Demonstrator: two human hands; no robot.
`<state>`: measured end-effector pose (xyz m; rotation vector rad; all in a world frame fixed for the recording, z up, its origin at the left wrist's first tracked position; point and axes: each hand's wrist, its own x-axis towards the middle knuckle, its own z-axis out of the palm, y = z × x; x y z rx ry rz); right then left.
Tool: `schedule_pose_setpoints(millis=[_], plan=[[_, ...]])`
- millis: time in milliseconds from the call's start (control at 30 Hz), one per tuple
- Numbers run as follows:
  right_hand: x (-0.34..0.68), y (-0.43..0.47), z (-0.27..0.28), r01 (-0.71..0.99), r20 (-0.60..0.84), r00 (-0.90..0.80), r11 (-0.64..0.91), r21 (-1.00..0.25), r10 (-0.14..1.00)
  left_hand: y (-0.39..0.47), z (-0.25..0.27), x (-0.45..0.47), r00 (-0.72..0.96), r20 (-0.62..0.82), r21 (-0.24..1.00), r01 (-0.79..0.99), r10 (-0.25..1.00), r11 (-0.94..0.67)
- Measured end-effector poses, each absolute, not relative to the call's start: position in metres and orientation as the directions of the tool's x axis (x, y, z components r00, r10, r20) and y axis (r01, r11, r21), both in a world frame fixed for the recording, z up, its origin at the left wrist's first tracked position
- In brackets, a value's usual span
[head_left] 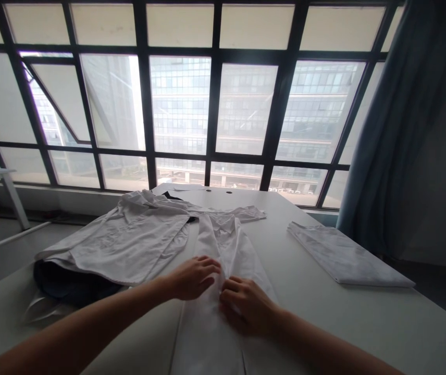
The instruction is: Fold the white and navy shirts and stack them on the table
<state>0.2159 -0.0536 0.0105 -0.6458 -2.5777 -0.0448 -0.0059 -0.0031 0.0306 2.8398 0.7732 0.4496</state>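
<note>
The left hand [195,277] is loosely spread over one white garment [206,325] the right hand [247,306] pinches, one folded cloth [350,259] apart.

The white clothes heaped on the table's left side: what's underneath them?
Under the near edge of the white clothes, dark cloth shows, plus something crinkled and translucent, perhaps plastic, on the table. Anything farther in is covered, so I can't tell.
</note>
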Motion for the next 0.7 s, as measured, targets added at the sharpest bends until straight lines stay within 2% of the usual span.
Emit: schedule_pose_setpoints(millis=[100, 267, 500, 700], plan=[[0.217, -0.055, 0.008, 0.459, 0.481, -0.749, 0.88, -0.12, 0.456, 0.044, 0.012, 0.011, 0.825, 0.18, 0.187, 0.506, 0.535, -0.842], [0.221, -0.052, 0.001, 0.455, 0.49, -0.735, 0.877, -0.156, 0.468, 0.118, -0.008, 0.019, 0.757, 0.025, 0.185, 0.638, 0.653, -0.747], [0.22, -0.052, -0.002, 0.485, 0.449, -0.734, 0.856, -0.18, 0.51, 0.204, -0.018, 0.015, 0.532, 0.033, 0.165, 0.832, 0.846, -0.53], [0.218, -0.05, 0.003, 0.499, 0.413, -0.751, 0.852, -0.155, 0.515, 0.24, -0.022, 0.022, 0.395, 0.046, 0.153, 0.905, 0.918, -0.397]])
